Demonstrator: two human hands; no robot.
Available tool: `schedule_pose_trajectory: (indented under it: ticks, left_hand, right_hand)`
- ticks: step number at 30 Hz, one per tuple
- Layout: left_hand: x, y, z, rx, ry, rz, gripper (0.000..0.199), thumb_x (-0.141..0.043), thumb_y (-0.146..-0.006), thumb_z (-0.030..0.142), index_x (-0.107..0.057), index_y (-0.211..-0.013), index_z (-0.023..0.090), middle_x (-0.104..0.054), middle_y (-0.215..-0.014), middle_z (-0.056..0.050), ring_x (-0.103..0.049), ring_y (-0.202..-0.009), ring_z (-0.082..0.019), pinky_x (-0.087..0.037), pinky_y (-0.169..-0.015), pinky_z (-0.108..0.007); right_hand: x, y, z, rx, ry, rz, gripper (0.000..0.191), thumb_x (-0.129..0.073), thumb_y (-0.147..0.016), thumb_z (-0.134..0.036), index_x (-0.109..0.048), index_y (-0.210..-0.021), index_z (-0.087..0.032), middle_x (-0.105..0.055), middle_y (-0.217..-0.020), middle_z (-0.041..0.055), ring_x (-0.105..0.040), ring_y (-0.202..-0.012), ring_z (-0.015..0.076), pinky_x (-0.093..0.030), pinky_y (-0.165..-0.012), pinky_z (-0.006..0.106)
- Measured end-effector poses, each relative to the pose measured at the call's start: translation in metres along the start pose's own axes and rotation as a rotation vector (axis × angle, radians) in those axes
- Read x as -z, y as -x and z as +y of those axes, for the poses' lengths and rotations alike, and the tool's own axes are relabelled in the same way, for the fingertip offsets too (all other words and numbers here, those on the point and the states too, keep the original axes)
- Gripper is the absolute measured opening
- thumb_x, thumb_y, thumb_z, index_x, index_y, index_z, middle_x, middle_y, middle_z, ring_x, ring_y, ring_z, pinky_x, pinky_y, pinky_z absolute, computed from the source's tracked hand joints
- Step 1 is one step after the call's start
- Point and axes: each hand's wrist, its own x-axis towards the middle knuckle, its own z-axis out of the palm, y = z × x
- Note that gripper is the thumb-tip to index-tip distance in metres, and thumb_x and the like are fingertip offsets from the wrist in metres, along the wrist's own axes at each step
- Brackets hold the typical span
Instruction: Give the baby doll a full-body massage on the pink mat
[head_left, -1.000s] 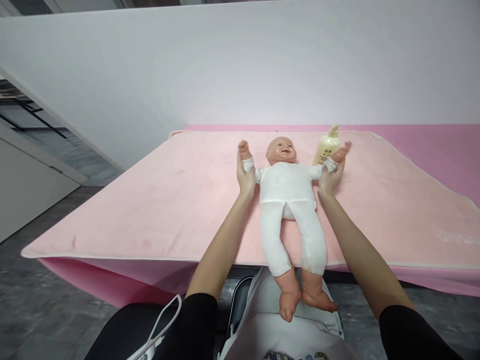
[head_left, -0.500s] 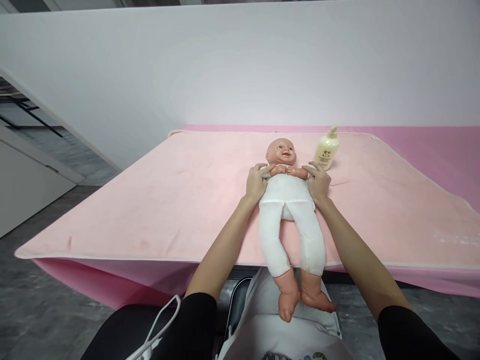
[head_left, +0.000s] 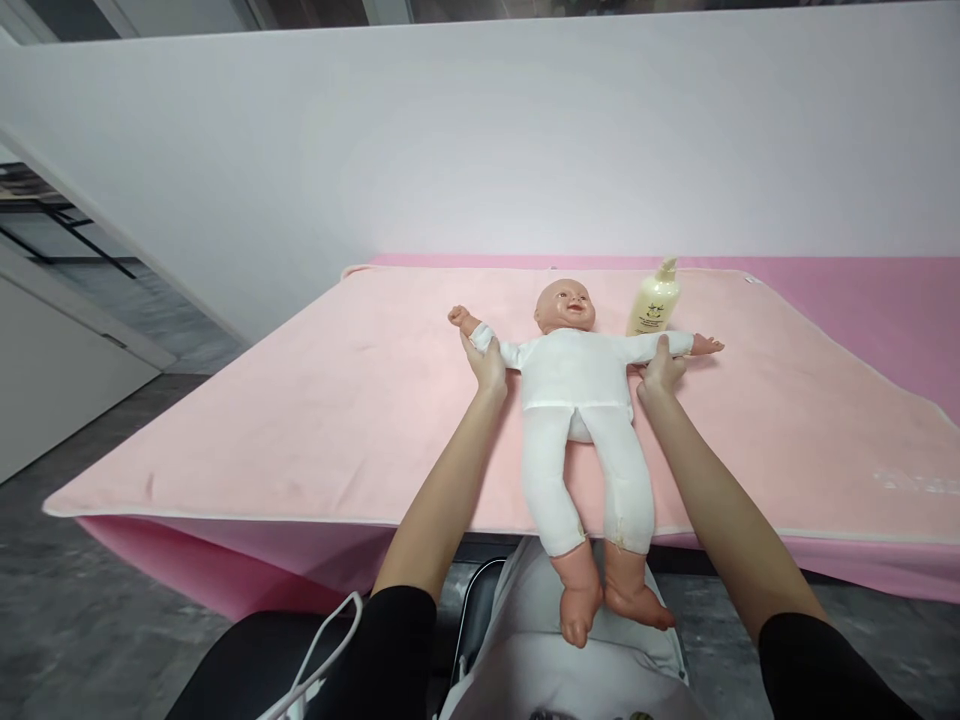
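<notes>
A baby doll (head_left: 577, 370) with a white cloth body lies face up on a pink blanket (head_left: 360, 400), its feet hanging over the front edge. Both of its arms are stretched out sideways. My left hand (head_left: 489, 368) is closed round the doll's arm on the left, near the wrist. On the other side, my right hand (head_left: 661, 370) grips the sleeve of the opposite arm, thumb on top and fingers underneath. Just behind that arm stands a pale yellow pump bottle (head_left: 655, 298), its lower part hidden by the sleeve.
A white wall (head_left: 480, 140) rises behind the table. Darker pink cloth (head_left: 862, 310) shows under the blanket at the right and back. A white cable (head_left: 322, 650) loops beside my left sleeve, near a black chair (head_left: 240, 660).
The doll's arms have gone from folded across its chest to spread wide. My hands moved outward with them, still holding. The view has tilted slightly.
</notes>
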Motion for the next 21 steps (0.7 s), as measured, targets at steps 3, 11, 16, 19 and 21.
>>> schedule_pose_trajectory:
  ticks: [3, 11, 16, 19, 21]
  left_hand:
    - [0.004, -0.006, -0.005, 0.034, 0.024, 0.085, 0.067, -0.052, -0.080, 0.012, -0.025, -0.139, 0.027, -0.038, -0.145, -0.007, -0.044, -0.129, -0.014, -0.040, -0.104, -0.028]
    - [0.010, -0.019, -0.011, 0.070, 0.029, 0.119, 0.071, -0.051, -0.074, 0.006, -0.025, -0.137, 0.028, -0.040, -0.143, -0.007, -0.049, -0.124, -0.014, -0.042, -0.103, -0.029]
    - [0.022, -0.027, -0.014, 0.111, -0.097, 0.143, 0.090, -0.058, -0.065, 0.004, -0.015, -0.141, 0.028, -0.036, -0.146, -0.009, -0.044, -0.130, -0.017, -0.038, -0.108, -0.034]
    - [0.029, -0.031, -0.016, 0.114, -0.222, 0.182, 0.105, -0.064, -0.062, 0.007, -0.002, -0.144, 0.027, -0.028, -0.148, -0.013, -0.035, -0.136, -0.021, -0.032, -0.112, -0.037]
    - [0.032, -0.032, -0.016, 0.088, -0.286, 0.218, 0.109, -0.066, -0.060, 0.008, 0.001, -0.145, 0.025, -0.026, -0.147, -0.016, -0.030, -0.139, -0.022, -0.028, -0.114, -0.038]
  right_hand:
    - [0.001, -0.005, 0.001, -0.122, -0.053, -0.012, 0.041, -0.057, -0.081, -0.025, -0.046, -0.120, -0.021, -0.059, -0.120, 0.0064, -0.066, -0.094, 0.0151, -0.059, -0.075, 0.034]
    - [-0.001, -0.012, -0.002, -0.281, -0.190, -0.034, 0.035, -0.054, -0.086, -0.024, -0.044, -0.120, -0.022, -0.060, -0.118, 0.0059, -0.065, -0.097, 0.0130, -0.059, -0.077, 0.031]
    - [0.000, -0.013, -0.004, -0.319, -0.180, -0.133, 0.037, -0.049, -0.088, -0.023, -0.042, -0.124, -0.024, -0.058, -0.124, 0.0056, -0.063, -0.101, 0.0133, -0.058, -0.080, 0.032]
    - [0.000, -0.013, -0.005, -0.319, -0.175, -0.161, 0.035, -0.047, -0.089, -0.023, -0.044, -0.123, -0.023, -0.058, -0.124, 0.0050, -0.062, -0.103, 0.0133, -0.057, -0.083, 0.033]
    - [0.000, -0.014, -0.006, -0.332, -0.192, -0.163, 0.033, -0.047, -0.088, -0.023, -0.046, -0.121, -0.022, -0.060, -0.120, 0.0047, -0.063, -0.101, 0.0132, -0.057, -0.085, 0.034]
